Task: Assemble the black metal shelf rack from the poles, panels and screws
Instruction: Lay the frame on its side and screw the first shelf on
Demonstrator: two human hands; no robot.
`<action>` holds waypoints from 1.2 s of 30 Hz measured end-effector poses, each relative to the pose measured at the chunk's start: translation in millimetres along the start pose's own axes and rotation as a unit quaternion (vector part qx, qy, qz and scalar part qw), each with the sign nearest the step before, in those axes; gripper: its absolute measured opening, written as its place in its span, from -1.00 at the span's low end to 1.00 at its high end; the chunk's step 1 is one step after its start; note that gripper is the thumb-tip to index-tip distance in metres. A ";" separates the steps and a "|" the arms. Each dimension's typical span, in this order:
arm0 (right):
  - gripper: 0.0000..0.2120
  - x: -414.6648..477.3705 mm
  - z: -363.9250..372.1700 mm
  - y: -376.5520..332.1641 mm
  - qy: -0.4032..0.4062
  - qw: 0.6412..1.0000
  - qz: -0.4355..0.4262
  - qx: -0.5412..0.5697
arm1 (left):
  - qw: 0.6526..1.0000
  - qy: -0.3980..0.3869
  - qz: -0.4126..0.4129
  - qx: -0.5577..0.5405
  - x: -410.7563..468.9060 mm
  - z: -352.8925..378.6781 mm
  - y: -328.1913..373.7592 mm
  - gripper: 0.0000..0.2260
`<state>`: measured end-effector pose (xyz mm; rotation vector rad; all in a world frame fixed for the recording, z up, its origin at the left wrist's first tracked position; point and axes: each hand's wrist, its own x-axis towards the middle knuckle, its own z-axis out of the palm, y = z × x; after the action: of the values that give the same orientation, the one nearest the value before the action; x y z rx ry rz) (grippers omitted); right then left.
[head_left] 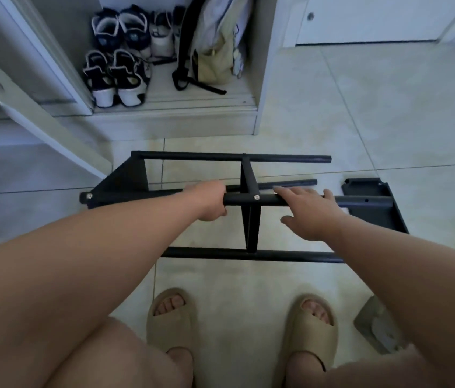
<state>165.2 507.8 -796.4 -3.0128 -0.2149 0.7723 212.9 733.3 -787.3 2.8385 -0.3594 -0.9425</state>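
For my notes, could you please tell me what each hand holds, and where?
Left hand grips the rack's upper pole just left of the middle panel; right hand rests open on it, gripping nothing.

Matt black metal rack [250, 217] on glossy pale floor tiles [388, 113]

The black rack [251, 175] lies on its side on the floor [388, 107], partly assembled. Four poles [220, 253] run left to right. The end panel [128, 177] and middle panel [251, 228] stand on edge between them. Silver screws [256, 197] fasten both to the top pole [240, 199]. A third panel [374, 214] lies flat under that pole's right end.
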 end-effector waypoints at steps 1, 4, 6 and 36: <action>-0.39 -7.8 -7.9 1.2 0.019 1.000 0.006 0.005 | 0.999 0.032 0.000 0.000 -8.5 -5.2 3.8 -0.87; -0.44 -30.8 -23.1 6.4 0.086 0.996 0.017 0.005 | 0.992 0.124 0.004 -0.005 -31.8 -9.1 12.2 -0.93; -0.48 -48.0 -27.0 11.8 0.128 0.991 0.026 -0.009 | 0.986 0.167 0.008 -0.007 -49.8 -5.0 18.4 -0.93; -0.32 15.0 -6.8 -5.9 0.093 0.995 0.016 0.033 | 0.975 0.203 -0.094 0.011 1.2 -1.7 -20.9 -0.88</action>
<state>180.8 515.8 -797.2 -3.0080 -0.1331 0.4841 218.7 753.2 -790.7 3.0253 -0.0548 -0.3595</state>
